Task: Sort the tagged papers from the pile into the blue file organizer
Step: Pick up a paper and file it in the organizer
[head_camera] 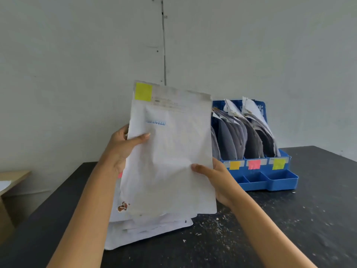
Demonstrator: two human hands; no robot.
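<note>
Here, white creased paper sheet w/ yellow square tag (170, 151) is held upright above the loose white paper pile (148, 227) on the black speckled worktop (289, 219). Left hand (123, 146) and right hand (216, 176) pinch its side edges, thumbs in front. Best kept taut and slid into the yellow-labelled slot, rightmost in the blue plastic file organizer (278, 180). Faint blue stamp, worn top edge.
</note>
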